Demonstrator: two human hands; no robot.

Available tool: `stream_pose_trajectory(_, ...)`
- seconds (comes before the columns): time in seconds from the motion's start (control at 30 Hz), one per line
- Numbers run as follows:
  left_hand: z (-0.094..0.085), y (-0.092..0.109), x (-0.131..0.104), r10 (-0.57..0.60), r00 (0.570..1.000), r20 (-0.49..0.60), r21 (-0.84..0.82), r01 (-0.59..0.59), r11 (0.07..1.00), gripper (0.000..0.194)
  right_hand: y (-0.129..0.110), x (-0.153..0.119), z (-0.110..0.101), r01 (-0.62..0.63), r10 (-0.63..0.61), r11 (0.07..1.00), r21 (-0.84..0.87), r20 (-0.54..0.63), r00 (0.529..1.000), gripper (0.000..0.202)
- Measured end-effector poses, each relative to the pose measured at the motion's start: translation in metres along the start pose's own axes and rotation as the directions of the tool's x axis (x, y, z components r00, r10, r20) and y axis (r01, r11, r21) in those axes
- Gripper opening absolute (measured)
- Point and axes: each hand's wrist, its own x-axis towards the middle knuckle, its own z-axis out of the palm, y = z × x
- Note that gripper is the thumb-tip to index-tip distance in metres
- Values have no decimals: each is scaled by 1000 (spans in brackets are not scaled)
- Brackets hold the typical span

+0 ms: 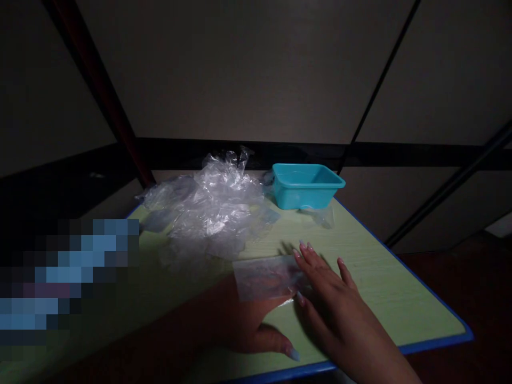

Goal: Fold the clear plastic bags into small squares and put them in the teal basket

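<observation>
A small clear plastic bag (264,277) lies near the front of the green table. My left hand (244,320) reaches in from the left; its fingers are inside or beneath the bag and show faintly through the film, with the thumb stretched out to the side. On the bag's right end rest the fingertips of my right hand (332,293), palm down, its fingers spread. Beyond them is a heap of crumpled clear plastic bags (220,202).
A turquoise plastic basin (306,194) stands at the table's back right, with another clear bag (322,217) before it. The green table (400,298) has a blue edge. Dark panels rise behind it. A pixelated patch covers the left side.
</observation>
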Motion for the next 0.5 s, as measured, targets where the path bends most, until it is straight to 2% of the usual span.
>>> stream_pose_trajectory(0.2, 1, -2, 1, -26, 999, 26, 26, 25, 999, 72, -12, 3, 4, 73, -72, 997, -1, 56, 996, 73)
stream_pose_trajectory(0.5, 1, -2, -1, -12, 1000, 12, 31, 12, 999, 68, -7, 6, 6, 28, -27, 1000, -6, 60, 998, 76)
